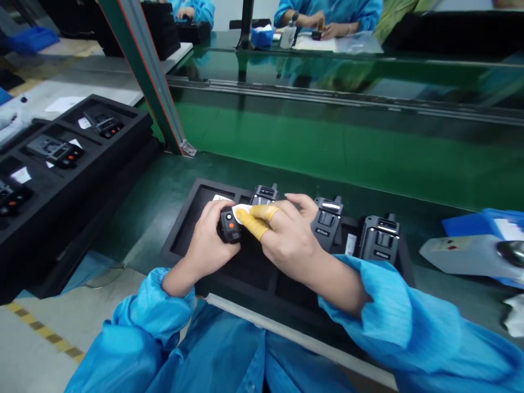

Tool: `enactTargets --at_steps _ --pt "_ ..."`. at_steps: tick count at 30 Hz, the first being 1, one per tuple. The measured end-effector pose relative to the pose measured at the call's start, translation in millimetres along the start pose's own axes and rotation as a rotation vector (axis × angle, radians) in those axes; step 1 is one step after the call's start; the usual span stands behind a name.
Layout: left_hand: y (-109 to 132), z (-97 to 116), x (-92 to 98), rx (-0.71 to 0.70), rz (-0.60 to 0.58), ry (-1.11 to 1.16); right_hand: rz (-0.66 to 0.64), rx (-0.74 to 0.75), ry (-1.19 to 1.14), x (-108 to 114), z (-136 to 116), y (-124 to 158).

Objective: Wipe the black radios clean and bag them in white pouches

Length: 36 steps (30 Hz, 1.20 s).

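Observation:
My left hand grips a small black handheld device with an orange button and a white button on its end. Yellow finger cots cover two fingers of my right hand. Those fingers press a white wipe against the device's top edge. Below both hands lies a black foam tray with compartments. Similar devices with clips stand in it: one partly behind my right hand, another right of it, and a third toward the tray's right end.
Stacked black foam trays with more devices stand at the left, beside a slanted metal post. A white bottle lies against a blue box at the right, near crumpled white paper. Co-workers in blue sleeves sit across the green conveyor.

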<state>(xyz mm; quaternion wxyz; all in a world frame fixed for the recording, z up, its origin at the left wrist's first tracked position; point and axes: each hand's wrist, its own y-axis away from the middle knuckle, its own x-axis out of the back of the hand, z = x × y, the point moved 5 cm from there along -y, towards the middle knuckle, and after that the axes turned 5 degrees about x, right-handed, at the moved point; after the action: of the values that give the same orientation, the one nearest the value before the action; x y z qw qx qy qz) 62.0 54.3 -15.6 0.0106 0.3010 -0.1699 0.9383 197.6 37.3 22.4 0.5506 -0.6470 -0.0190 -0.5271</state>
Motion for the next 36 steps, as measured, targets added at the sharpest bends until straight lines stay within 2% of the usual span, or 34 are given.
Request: enactTargets --at_steps 3,12,18,21,29,32,36 --pt "-1.7 0.5 0.0 -0.005 -0.011 0.018 0.012 -0.016 -0.029 -2.1 1.2 -3.8" --pt "-0.2 -3.9 2.8 0.025 0.000 0.026 -0.059 0.042 -0.174 -9.0 -1.4 -2.9" --pt "0.0 -5.8 6.0 0.076 0.001 0.019 -0.080 -0.072 -0.054 -11.7 15.7 -0.2" --pt "-0.1 -5.7 5.5 0.064 -0.005 0.029 -0.070 -0.101 -0.054 -12.1 15.5 -2.9" --pt "0.8 -6.7 3.9 0.054 -0.004 0.026 -0.114 0.036 -0.224 -16.6 -2.2 -8.9" --pt "0.6 -5.8 4.9 0.054 0.006 0.022 -0.137 0.022 -0.267 -14.2 4.7 -4.1" --pt "-0.9 -5.1 6.4 0.075 0.004 0.006 -0.105 -0.078 -0.169 -7.6 19.6 10.1"
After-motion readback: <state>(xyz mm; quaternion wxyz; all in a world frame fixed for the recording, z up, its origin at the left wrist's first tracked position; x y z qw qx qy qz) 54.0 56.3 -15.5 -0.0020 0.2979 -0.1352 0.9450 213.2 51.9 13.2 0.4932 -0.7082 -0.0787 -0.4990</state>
